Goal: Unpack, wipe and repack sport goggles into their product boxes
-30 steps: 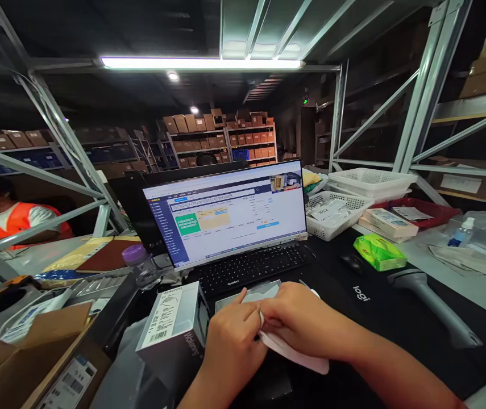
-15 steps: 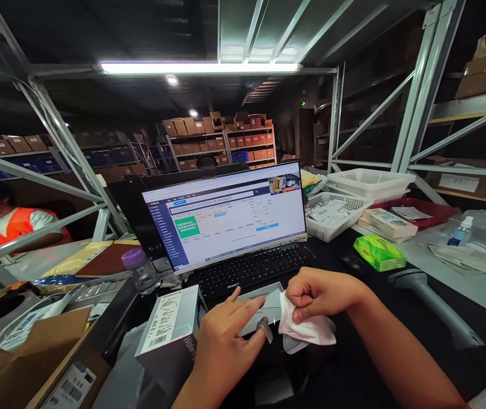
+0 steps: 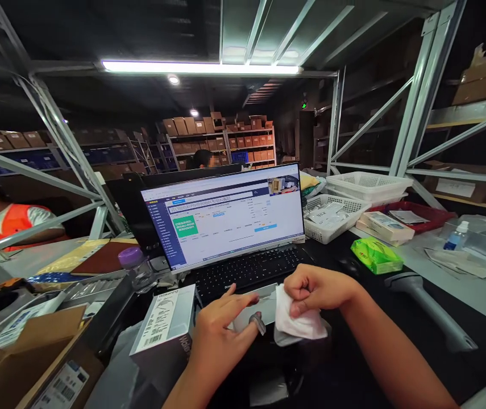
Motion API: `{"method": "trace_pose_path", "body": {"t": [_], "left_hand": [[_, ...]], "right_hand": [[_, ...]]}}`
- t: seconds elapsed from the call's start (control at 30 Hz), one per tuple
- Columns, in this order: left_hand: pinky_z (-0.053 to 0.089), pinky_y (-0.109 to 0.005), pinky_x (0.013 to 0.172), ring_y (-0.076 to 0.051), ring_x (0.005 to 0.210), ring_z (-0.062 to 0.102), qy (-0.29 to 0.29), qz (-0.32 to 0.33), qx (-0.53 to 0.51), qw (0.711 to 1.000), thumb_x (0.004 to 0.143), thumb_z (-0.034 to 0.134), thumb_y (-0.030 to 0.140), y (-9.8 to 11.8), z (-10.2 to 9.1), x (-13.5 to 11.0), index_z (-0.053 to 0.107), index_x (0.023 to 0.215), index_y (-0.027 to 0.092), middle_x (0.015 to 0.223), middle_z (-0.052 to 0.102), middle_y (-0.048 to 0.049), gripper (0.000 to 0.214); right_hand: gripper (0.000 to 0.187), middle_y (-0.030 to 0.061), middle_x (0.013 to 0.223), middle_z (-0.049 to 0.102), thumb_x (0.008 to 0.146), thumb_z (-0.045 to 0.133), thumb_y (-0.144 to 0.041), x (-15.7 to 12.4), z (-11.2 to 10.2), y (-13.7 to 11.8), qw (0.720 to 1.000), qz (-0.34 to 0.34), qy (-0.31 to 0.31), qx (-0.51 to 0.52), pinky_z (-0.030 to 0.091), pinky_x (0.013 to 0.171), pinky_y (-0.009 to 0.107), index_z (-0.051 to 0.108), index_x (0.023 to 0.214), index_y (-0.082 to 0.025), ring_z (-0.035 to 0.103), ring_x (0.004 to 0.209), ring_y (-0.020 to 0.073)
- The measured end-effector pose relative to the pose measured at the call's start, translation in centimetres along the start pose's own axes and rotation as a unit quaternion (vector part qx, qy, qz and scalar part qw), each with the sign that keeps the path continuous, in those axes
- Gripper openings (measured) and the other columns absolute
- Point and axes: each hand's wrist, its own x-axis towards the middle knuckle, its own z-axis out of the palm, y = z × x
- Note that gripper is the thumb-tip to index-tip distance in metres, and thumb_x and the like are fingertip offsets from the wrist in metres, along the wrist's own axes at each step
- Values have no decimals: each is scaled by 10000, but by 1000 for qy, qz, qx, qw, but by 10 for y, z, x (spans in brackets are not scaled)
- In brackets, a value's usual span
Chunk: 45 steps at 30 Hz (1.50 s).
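Note:
My right hand [image 3: 316,289] is closed on a white cloth [image 3: 298,324], which hangs from its fingers just above the black desk mat. My left hand [image 3: 219,335] pinches a small dark-and-silver item [image 3: 258,324] at its fingertips, beside the cloth. Under both hands lies a flat grey pouch [image 3: 264,304], in front of the black keyboard [image 3: 249,268]. A grey labelled box [image 3: 163,326] stands just left of my left hand.
A monitor [image 3: 225,218] stands behind the keyboard. Right of it are white baskets [image 3: 353,196], a green packet [image 3: 374,255] and a grey scanner [image 3: 428,309]. A purple-capped bottle [image 3: 134,267] and cardboard boxes [image 3: 33,358] are at the left. A person in an orange vest [image 3: 8,221] sits far left.
My hands, pressed together on the cloth a second ago, have come apart. The right hand lifted the cloth; the left now holds the small item on its own.

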Motion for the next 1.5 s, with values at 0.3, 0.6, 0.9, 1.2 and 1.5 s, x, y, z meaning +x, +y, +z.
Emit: {"method": "trace_pose_path", "body": {"t": [0.3,0.6,0.9,1.2,1.5], "left_hand": [[593,-417,976,-212,925,768,28,-32,-8,999,796,677,131,-8,-7,2,731,1016,245,923,799,21,253],[584,-419,991,-217,918,769,35,-32,-15,999,796,679,146,-3,-9,5,737,1011,237,929,800,12,241],[586,-432,982,-239,958,758,38,-37,-26,998,807,689,176,-6,-11,2,740,1027,253,941,801,14,239],[610,-426,953,-263,1011,740,60,-77,-15,995,818,689,209,-3,-13,1,752,1035,257,953,800,15,231],[632,-364,888,-244,1015,747,205,-182,45,961,873,680,323,6,-12,-9,732,1066,293,986,794,20,202]], "right_hand": [[560,-86,564,254,784,670,-552,-13,-47,39,946,136,274,-109,190,522,259,235,617,-242,241,550,105],[360,-64,503,388,667,679,-110,-18,-57,71,900,248,263,-243,169,566,285,363,521,-205,302,540,114],[412,-68,638,275,862,564,-431,-35,-62,21,918,98,342,-176,245,565,266,247,676,-245,259,604,131],[545,-74,622,252,872,675,-571,-58,-28,-39,918,-8,395,-48,200,516,267,292,673,-237,162,575,122],[585,-69,616,257,840,739,-540,-52,-7,-47,947,-22,311,72,182,513,263,284,648,-225,166,576,117]]}}
